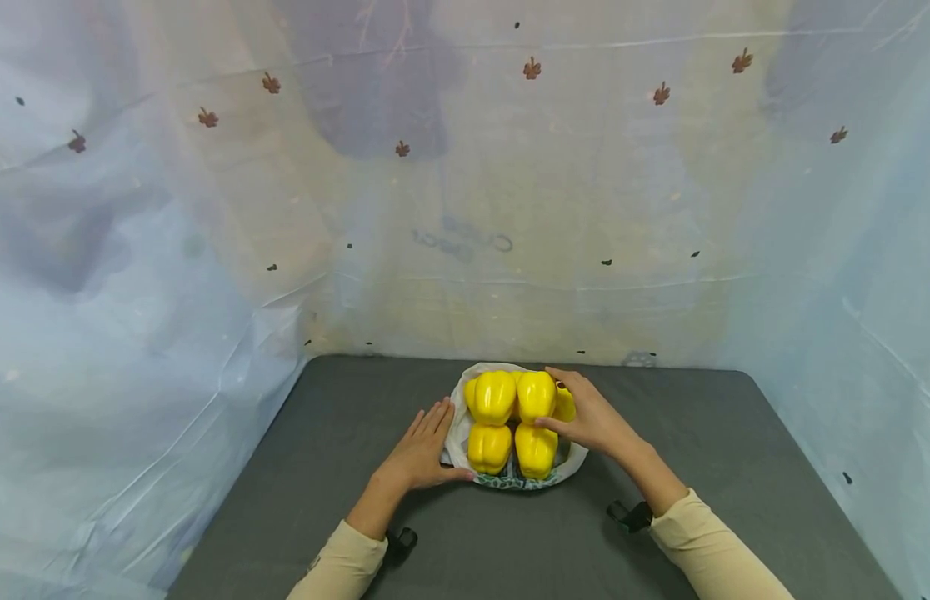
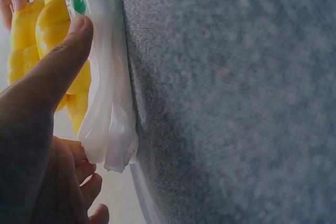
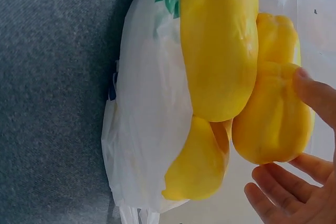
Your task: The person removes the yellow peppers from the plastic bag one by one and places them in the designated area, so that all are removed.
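Observation:
Several glossy yellow bell peppers (image 1: 490, 448) sit piled in a white plastic bag (image 1: 459, 433) with green leaf print, its mouth spread around them. My right hand (image 1: 591, 417) holds the upper right bell pepper (image 1: 536, 395), thumb on its near side and fingers at its far side. In the right wrist view, that pepper (image 3: 273, 114) rests against others, and the thumb and fingertips touch it. My left hand (image 1: 427, 450) lies along the bag's left side, fingers extended. In the left wrist view, its thumb (image 2: 65, 51) is by the printed bag (image 2: 107, 93). The bag's bottom is hidden.
The bag stands on a dark grey table (image 1: 360, 400), toward its far edge. A pale printed sheet (image 1: 465, 208) hangs behind the table and along both sides. Black straps (image 1: 632, 517) are on both wrists, close above the tabletop.

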`<state>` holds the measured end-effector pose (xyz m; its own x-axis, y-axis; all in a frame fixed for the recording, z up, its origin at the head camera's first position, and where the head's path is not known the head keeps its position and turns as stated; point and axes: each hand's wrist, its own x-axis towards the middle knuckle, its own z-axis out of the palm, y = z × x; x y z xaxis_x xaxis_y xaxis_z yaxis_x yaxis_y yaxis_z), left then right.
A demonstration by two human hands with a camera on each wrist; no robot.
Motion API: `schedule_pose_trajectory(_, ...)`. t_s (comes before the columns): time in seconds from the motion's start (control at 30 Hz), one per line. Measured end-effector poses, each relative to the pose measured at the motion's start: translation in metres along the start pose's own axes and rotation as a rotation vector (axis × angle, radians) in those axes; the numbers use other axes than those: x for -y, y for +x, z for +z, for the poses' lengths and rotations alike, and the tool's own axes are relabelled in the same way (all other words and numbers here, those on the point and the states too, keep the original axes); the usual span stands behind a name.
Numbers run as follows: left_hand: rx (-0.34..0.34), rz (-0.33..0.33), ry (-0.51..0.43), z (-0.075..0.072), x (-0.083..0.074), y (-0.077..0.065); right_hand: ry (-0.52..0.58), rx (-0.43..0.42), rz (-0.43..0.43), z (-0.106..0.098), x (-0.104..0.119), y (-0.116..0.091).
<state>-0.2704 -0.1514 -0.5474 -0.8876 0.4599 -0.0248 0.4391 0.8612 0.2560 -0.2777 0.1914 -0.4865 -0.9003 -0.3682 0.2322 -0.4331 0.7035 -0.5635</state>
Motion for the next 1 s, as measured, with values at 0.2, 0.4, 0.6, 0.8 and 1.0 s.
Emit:
schedule_pose_trajectory(0.2, -0.020, 0.013, -0.013, 0.001, 0.000, 0.000, 0.034, -0.015, 0.001, -0.008, 0.002, -0.001)
schedule_pose_trajectory(0.4, -0.025, 0.028, -0.023, 0.000, -0.001, 0.000, 0.038, -0.033, -0.015, -0.013, -0.003, -0.002)
schedule_pose_trajectory(0.6, -0.024, 0.028, -0.016, 0.001, -0.002, 0.000, 0.024, -0.045, -0.016, -0.020, -0.010, -0.006)
schedule_pose_trajectory(0.8, -0.020, 0.020, -0.011, 0.002, -0.002, 0.001, 0.011, -0.055, -0.003, -0.030, -0.017, -0.011)
schedule_pose_trajectory(1.0, -0.007, 0.014, -0.002, 0.001, -0.003, 0.000, -0.014, -0.078, -0.009, -0.035, -0.027, -0.016)
